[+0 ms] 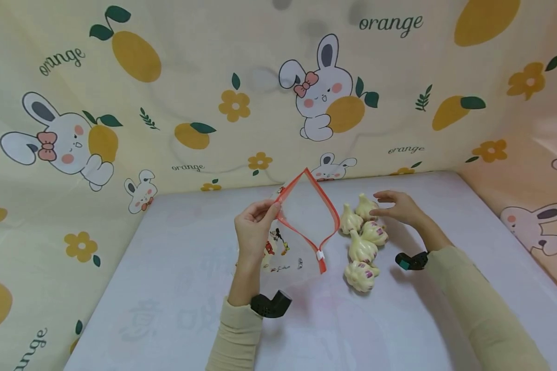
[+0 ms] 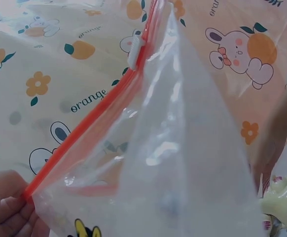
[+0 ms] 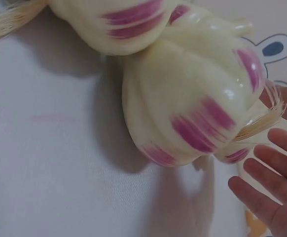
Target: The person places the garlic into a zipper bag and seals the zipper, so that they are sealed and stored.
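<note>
My left hand [image 1: 256, 226] pinches the red-edged rim of a clear zip bag [image 1: 285, 257] between thumb and fingers, and the bag's mouth gapes in a diamond shape. A white slider [image 1: 320, 254] sits on the red zip strip near its lower end. Several garlic bulbs [image 1: 363, 250], cream with purple streaks, lie in a cluster right of the bag. At the far end of the cluster my right hand [image 1: 396, 206] hovers beside a bulb [image 1: 366, 207], its fingers spread. The right wrist view shows the outstretched fingers [image 3: 262, 202] near a bulb's root tuft.
A white-covered table [image 1: 167, 288] lies under everything. Behind it hangs a printed cloth [image 1: 260, 103] with rabbits and oranges, and another printed cloth [image 1: 529, 170] borders the right side. Each wrist carries a small black camera [image 1: 271, 304].
</note>
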A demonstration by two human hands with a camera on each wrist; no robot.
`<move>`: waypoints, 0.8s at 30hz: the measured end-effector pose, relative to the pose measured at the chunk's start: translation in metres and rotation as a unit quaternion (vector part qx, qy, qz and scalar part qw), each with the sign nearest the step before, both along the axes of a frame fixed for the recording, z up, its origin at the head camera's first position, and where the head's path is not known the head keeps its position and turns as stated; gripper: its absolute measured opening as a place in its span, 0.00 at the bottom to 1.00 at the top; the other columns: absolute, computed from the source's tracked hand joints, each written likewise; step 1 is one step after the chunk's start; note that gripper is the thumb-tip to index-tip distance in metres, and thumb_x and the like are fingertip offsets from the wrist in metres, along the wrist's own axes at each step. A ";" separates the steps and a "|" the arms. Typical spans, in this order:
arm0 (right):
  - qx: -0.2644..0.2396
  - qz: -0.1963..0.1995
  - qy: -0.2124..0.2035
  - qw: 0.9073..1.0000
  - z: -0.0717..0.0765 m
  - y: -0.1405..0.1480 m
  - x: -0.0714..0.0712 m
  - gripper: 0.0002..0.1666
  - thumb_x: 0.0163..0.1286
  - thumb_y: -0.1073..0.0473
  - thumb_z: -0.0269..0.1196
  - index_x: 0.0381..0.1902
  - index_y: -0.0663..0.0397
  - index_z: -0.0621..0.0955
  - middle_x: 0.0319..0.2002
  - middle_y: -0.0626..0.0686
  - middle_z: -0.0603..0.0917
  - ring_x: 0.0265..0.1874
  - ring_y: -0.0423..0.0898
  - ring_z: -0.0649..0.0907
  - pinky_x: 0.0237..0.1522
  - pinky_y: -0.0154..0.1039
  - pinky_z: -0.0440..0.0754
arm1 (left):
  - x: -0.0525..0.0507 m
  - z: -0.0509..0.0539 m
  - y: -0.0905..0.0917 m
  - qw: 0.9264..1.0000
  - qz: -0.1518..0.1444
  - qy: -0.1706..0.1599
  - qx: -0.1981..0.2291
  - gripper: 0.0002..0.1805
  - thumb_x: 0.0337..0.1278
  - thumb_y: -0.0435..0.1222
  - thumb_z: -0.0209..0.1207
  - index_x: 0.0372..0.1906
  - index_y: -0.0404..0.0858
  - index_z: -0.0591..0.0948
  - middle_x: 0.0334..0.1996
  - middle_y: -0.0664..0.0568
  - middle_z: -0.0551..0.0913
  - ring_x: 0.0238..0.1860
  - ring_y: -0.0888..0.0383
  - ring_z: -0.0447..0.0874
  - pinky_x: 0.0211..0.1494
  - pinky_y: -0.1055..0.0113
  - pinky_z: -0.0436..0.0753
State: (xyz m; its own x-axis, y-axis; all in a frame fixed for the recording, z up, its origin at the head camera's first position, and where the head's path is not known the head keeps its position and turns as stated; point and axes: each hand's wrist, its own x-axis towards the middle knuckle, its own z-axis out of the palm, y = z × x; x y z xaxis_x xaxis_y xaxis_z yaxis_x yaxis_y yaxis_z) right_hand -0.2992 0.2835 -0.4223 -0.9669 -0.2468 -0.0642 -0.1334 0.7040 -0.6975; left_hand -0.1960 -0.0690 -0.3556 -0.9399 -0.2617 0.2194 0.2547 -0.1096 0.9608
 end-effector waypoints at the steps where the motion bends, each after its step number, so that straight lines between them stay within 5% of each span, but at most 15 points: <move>1: -0.003 0.001 -0.007 1.000 -0.001 0.000 -0.001 0.42 0.64 0.48 0.66 0.67 0.66 0.66 0.67 0.71 0.67 0.67 0.68 0.68 0.64 0.66 0.68 | 0.000 0.000 0.000 1.000 0.001 -0.001 0.000 0.11 0.54 0.28 0.65 0.39 0.23 0.83 0.24 0.65 0.85 0.27 0.71 0.83 0.36 0.80 0.82; 11: -0.013 -0.003 -0.047 0.999 -0.010 -0.001 -0.007 0.44 0.63 0.48 0.66 0.68 0.66 0.64 0.69 0.71 0.65 0.68 0.68 0.67 0.67 0.67 0.64 | -0.001 -0.001 -0.001 1.000 0.000 0.005 -0.002 0.10 0.54 0.28 0.65 0.39 0.23 0.83 0.25 0.63 0.86 0.27 0.71 0.83 0.36 0.79 0.82; 24: -0.007 -0.005 -0.048 0.999 -0.014 -0.005 -0.008 0.44 0.63 0.47 0.66 0.68 0.66 0.65 0.69 0.72 0.64 0.67 0.69 0.66 0.67 0.67 0.63 | 0.000 0.001 -0.002 1.000 -0.001 0.003 0.005 0.11 0.54 0.28 0.65 0.39 0.23 0.83 0.24 0.65 0.85 0.26 0.71 0.83 0.36 0.79 0.82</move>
State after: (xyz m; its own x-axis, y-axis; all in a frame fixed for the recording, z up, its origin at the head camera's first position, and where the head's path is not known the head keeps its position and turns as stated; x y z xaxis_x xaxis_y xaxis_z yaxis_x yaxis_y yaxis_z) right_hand -0.3071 0.2784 -0.4364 -0.9588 -0.2393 -0.1532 -0.0589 0.6949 -0.7167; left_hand -0.1958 -0.0708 -0.3545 -0.9388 -0.2627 0.2228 0.2608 -0.1195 0.9580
